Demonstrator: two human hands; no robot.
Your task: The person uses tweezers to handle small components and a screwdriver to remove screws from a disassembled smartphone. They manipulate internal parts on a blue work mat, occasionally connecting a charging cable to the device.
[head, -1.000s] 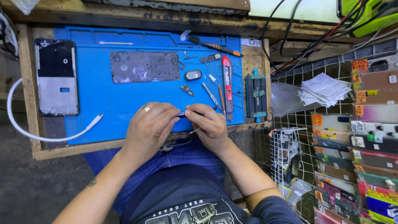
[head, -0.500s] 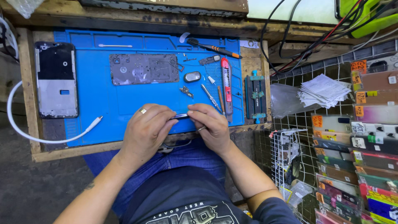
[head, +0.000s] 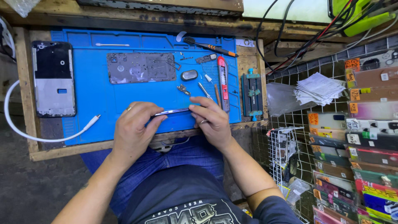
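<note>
Your left hand (head: 134,128) and right hand (head: 211,118) grip a thin phone (head: 172,111) edge-on over the blue mat (head: 95,83), tools within reach.

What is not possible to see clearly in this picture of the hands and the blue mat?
- Head view: the thin flat part is seen edge-on, both ends covered by the left hand and right hand; its kind is unclear.
- The small screws on the blue mat are too small to tell apart.
- The white cable runs off the left edge.
</note>
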